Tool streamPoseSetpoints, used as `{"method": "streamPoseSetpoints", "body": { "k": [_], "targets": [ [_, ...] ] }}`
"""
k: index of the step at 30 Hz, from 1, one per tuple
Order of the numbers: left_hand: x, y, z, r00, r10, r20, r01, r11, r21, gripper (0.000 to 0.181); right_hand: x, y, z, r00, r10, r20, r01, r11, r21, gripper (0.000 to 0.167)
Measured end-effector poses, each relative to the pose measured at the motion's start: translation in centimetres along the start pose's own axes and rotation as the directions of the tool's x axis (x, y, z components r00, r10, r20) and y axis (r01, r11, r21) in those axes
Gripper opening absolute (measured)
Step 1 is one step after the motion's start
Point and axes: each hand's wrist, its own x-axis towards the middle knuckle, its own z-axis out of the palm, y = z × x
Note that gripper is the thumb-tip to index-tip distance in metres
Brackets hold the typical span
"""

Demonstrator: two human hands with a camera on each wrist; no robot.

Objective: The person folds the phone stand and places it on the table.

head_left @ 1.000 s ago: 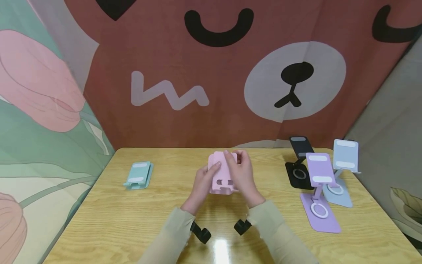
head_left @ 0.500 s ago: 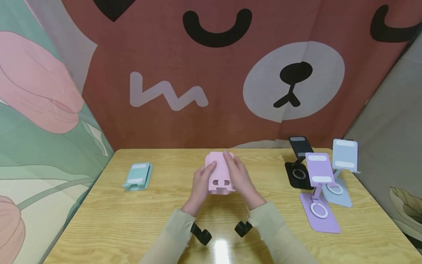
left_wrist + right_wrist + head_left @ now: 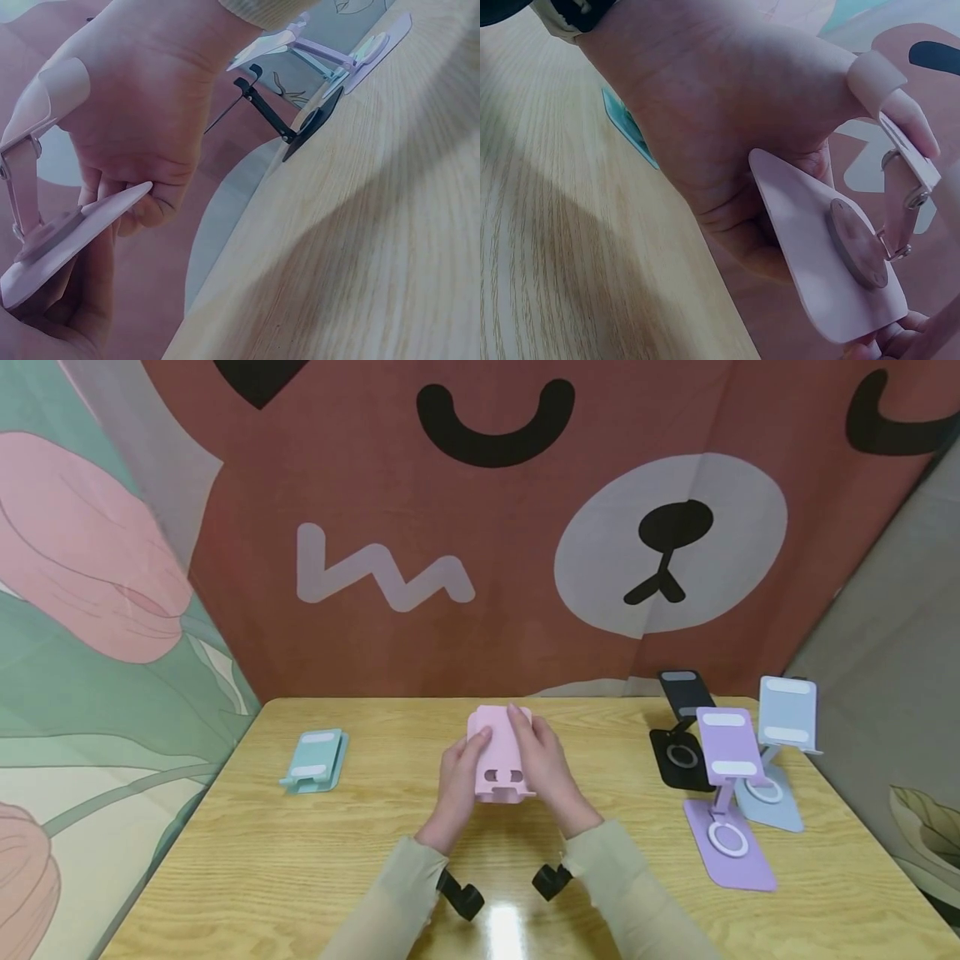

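Observation:
A pink folding phone stand (image 3: pixel 501 747) is held above the table between both hands, its slotted lip toward the person. My left hand (image 3: pixel 454 783) grips its left side, thumb on the front plate. From the right, my right hand (image 3: pixel 550 770) grips it likewise, thumb near the top edge. In the left wrist view the base plate (image 3: pixel 82 232) and hinged arm (image 3: pixel 22 184) show a gap between the plates. The right wrist view shows the round disc (image 3: pixel 857 244) on the base, with the left hand (image 3: pixel 727 127) around the stand. Some fingertips are hidden behind it.
A folded teal phone stand (image 3: pixel 315 760) lies at the left of the wooden table (image 3: pixel 315 868). Unfolded black (image 3: pixel 684 697), purple (image 3: pixel 727 747) and light blue (image 3: pixel 786 714) stands are grouped at the right. A printed cloth (image 3: pixel 510 635) hangs behind the table.
The right fingers, earlier curled at the stand's upper right edge, have moved down behind it. The pink stand has shifted slightly left. Over the last half second the hands hardly move.

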Motion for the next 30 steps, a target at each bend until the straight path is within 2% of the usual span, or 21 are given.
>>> {"method": "streamPoseSetpoints", "body": {
  "k": [8, 24, 30],
  "targets": [
    [-0.12, -0.04, 0.11, 1.000, 0.021, 0.008, -0.021, 1.000, -0.011, 0.040, -0.06, 0.15, 0.07, 0.999, -0.032, -0.015, 0.032, 0.999, -0.011, 0.064],
    [-0.09, -0.39, 0.41, 1.000, 0.017, -0.024, -0.017, 1.000, 0.012, 0.039, 0.05, 0.44, 0.14, 0.995, -0.083, -0.060, 0.080, 0.995, -0.054, 0.047],
    [-0.19, -0.26, 0.49, 0.999, 0.024, -0.020, -0.024, 1.000, -0.001, 0.038, 0.04, 0.54, 0.17, 0.995, -0.081, -0.065, 0.077, 0.995, -0.064, 0.047]
  ]
}}
